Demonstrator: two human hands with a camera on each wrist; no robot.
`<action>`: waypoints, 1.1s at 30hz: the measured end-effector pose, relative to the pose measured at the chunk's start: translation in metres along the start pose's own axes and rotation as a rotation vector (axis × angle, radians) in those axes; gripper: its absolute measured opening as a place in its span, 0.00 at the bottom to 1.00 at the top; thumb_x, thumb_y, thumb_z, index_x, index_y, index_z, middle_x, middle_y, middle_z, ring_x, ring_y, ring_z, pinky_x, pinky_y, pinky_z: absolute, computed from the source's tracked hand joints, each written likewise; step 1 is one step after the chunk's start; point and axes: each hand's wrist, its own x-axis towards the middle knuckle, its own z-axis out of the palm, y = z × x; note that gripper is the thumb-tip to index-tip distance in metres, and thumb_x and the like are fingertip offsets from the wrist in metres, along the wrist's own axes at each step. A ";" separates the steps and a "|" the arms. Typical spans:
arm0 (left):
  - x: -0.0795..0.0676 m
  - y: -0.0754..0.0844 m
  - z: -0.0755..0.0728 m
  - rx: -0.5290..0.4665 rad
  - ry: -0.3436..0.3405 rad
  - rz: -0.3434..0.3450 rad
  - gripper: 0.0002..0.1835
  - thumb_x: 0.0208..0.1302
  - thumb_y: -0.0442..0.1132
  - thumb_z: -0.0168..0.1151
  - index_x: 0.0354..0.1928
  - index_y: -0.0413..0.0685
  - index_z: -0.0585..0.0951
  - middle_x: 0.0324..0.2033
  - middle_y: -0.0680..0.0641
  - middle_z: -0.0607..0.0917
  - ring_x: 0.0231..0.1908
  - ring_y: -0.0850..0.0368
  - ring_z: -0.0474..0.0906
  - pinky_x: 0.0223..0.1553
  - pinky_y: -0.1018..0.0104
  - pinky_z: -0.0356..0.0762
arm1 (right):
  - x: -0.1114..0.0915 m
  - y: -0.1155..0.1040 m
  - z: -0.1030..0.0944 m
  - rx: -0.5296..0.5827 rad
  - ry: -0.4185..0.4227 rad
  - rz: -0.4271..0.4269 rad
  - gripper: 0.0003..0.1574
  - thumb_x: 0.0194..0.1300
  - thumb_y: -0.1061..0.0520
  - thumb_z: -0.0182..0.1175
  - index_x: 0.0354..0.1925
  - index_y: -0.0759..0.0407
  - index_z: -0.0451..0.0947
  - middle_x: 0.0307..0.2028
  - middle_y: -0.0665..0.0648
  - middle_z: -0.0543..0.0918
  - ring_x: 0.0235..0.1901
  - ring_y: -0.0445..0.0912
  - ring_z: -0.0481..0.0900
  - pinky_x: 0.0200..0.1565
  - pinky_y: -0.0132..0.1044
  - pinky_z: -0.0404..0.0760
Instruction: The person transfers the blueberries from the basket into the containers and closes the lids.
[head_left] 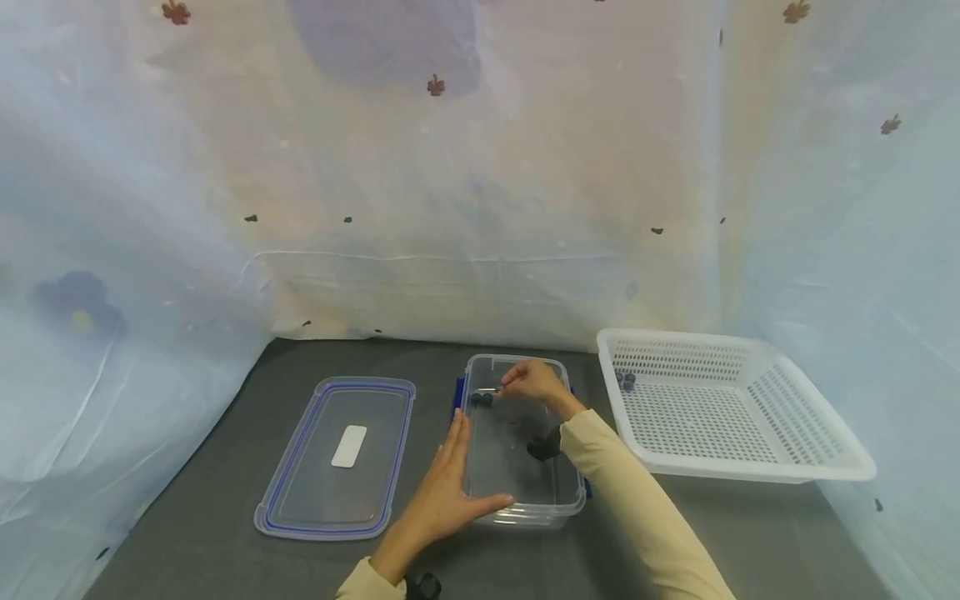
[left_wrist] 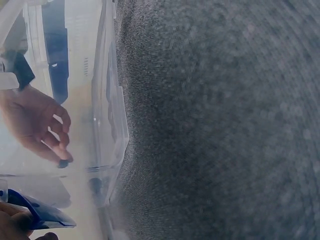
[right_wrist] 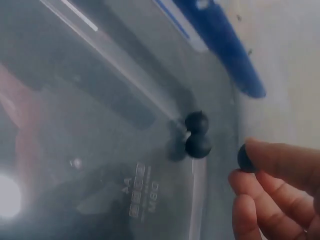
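Observation:
A clear plastic box [head_left: 525,513] with blue side latches stands in the middle of the dark table. Over its far end, my right hand [head_left: 534,385] pinches a blueberry [right_wrist: 244,159] between thumb and fingertips; the left wrist view shows this through the box wall. Two more blueberries [right_wrist: 197,134] lie together on the box floor, by its far-left corner. My left hand [head_left: 444,490] rests along the box's left side, fingers straight and thumb spread at the near rim. A blue latch [left_wrist: 42,212] is beside its fingers in the left wrist view.
To the left lies the box's clear lid [head_left: 307,492], with a blue seal and a white label [head_left: 349,446]. A white perforated basket [head_left: 738,468] stands to the right, with several blueberries [head_left: 626,380] in its far-left corner. Patterned sheeting [head_left: 480,283] hangs around the table.

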 end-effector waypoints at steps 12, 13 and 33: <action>0.000 -0.001 -0.001 -0.016 0.002 -0.009 0.67 0.48 0.71 0.66 0.76 0.41 0.40 0.75 0.42 0.37 0.71 0.37 0.41 0.66 0.37 0.45 | 0.012 0.006 0.005 -0.159 -0.097 0.038 0.10 0.50 0.59 0.74 0.33 0.61 0.86 0.31 0.51 0.86 0.34 0.44 0.79 0.39 0.39 0.80; 0.000 -0.001 0.000 -0.015 0.004 -0.011 0.67 0.48 0.71 0.66 0.76 0.41 0.40 0.75 0.42 0.37 0.71 0.37 0.41 0.66 0.37 0.45 | 0.012 0.006 0.005 -0.171 -0.101 0.037 0.10 0.50 0.59 0.74 0.33 0.61 0.86 0.31 0.51 0.86 0.33 0.44 0.79 0.38 0.38 0.80; -0.001 0.001 0.000 -0.009 0.007 -0.014 0.67 0.47 0.72 0.66 0.76 0.41 0.41 0.76 0.44 0.38 0.70 0.35 0.44 0.66 0.39 0.47 | 0.012 0.013 0.008 -0.163 -0.104 0.063 0.08 0.53 0.61 0.71 0.34 0.60 0.85 0.26 0.50 0.84 0.26 0.41 0.77 0.29 0.34 0.77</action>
